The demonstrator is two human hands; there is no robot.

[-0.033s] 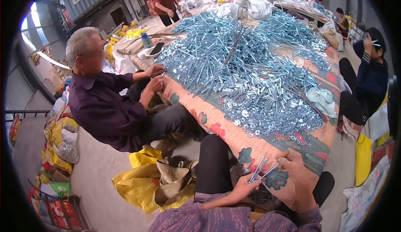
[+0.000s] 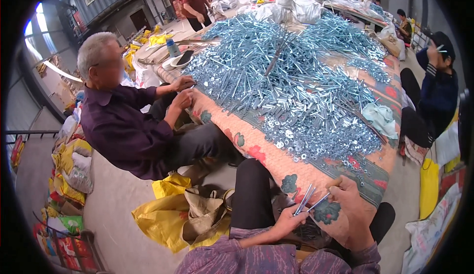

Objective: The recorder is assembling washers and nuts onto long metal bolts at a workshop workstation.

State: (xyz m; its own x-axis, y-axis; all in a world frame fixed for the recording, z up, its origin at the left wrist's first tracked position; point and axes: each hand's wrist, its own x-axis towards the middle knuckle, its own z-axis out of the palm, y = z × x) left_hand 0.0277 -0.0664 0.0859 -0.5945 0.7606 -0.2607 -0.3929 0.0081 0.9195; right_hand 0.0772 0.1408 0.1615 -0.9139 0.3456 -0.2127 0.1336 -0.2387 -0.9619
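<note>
My left hand [image 2: 285, 225] is closed around several thin silvery metal rods [image 2: 305, 200] that fan out above its fingers. Pinched in my right hand [image 2: 348, 200] is the upper end of one slanting rod [image 2: 319, 202], whose lower end meets the bunch at my left fingers. Both hands are over my lap, by the near corner of a table covered in flowered quilted cloth [image 2: 276, 168]. Heaped on that cloth are many loose rods [image 2: 276, 52], with short sleeves [image 2: 306, 101] and small washers and nuts [image 2: 321, 138] toward my side.
At the left, a co-worker in a dark shirt [image 2: 123, 121] has both hands at the table edge. Another person [image 2: 439, 86] sits at the right. A pale cloth [image 2: 380, 118] lies on the table's right side. Yellow sacking [image 2: 163, 219] is on the floor by my left leg.
</note>
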